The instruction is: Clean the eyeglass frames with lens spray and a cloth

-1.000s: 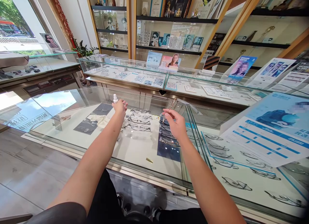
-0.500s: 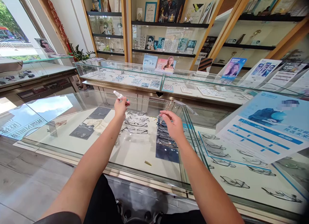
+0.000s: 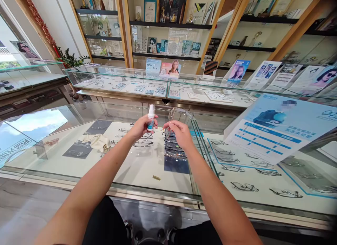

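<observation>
My left hand (image 3: pixel 140 128) is wrapped round a small white spray bottle (image 3: pixel 151 115) with a blue label, held upright above the glass counter. Just to its right, my right hand (image 3: pixel 179 130) pinches a pair of eyeglasses (image 3: pixel 171 114) with a thin frame; a lens stands up above the fingers. The fingers cover part of the frame. Both hands are close together but apart. Below them, dark-framed glasses (image 3: pixel 143 143) lie in a column, and more glasses rest on a dark blue sheet (image 3: pixel 176 165). A cream cloth (image 3: pixel 98 142) lies crumpled to the left.
A large blue and white leaflet stand (image 3: pixel 273 125) rises on the right of the glass counter (image 3: pixel 126 192). A small gold-coloured piece (image 3: pixel 156 178) lies near the front. Behind runs another glass display case (image 3: pixel 118 92) with upright cards.
My left hand has brought the spray bottle rightward, nearer the eyeglasses, and turned it from tilted to upright. My right hand still pinches the eyeglasses. The view has shifted a little to the right.
</observation>
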